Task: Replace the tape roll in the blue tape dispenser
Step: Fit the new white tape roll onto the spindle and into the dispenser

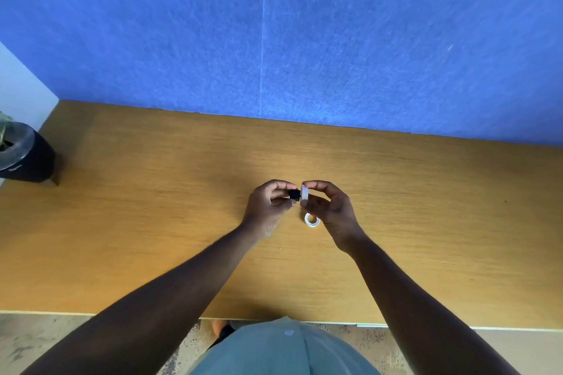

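Above the middle of the wooden desk (152,222), my left hand (268,204) pinches a small black spool core (294,194). My right hand (327,207) pinches a white tape roll (304,193) on edge, right against the black core. A second white tape roll (311,220) lies flat on the desk just below my right hand. A tiny bit of blue (269,235) shows beside my left wrist; the blue dispenser itself is hidden from view.
A dark plant pot (24,155) stands at the desk's far left corner. A blue felt partition (304,39) rises along the desk's back edge. The desk's front edge runs just in front of my body.
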A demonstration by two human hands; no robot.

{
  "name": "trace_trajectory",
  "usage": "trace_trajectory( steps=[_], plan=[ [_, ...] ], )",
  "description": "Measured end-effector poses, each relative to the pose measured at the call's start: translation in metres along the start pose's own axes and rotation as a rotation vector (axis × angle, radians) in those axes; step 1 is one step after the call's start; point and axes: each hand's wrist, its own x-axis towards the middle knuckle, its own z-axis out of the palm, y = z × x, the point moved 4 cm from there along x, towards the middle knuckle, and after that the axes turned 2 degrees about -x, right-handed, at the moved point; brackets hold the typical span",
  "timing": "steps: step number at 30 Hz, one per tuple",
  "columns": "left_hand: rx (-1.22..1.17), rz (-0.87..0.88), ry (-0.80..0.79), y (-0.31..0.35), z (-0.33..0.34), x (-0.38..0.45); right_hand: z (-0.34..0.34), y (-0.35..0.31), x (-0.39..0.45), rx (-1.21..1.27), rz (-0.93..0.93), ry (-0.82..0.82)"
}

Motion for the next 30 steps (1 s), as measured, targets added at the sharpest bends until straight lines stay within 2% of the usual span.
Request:
trace_trajectory(
  steps=[20,24,30],
  plan=[
    [0.11,-0.033,0.083,0.003,-0.012,-0.001,0.015,-0.005,-0.005,0.044,0.025,-0.063],
    [0.144,-0.018,0.029,0.007,-0.01,-0.003,0.014,-0.006,-0.006,0.029,0.038,-0.058],
    [0.205,0.062,0.06,0.012,-0.009,-0.004,0.015,-0.007,-0.005,0.026,0.043,-0.046]
  ],
)
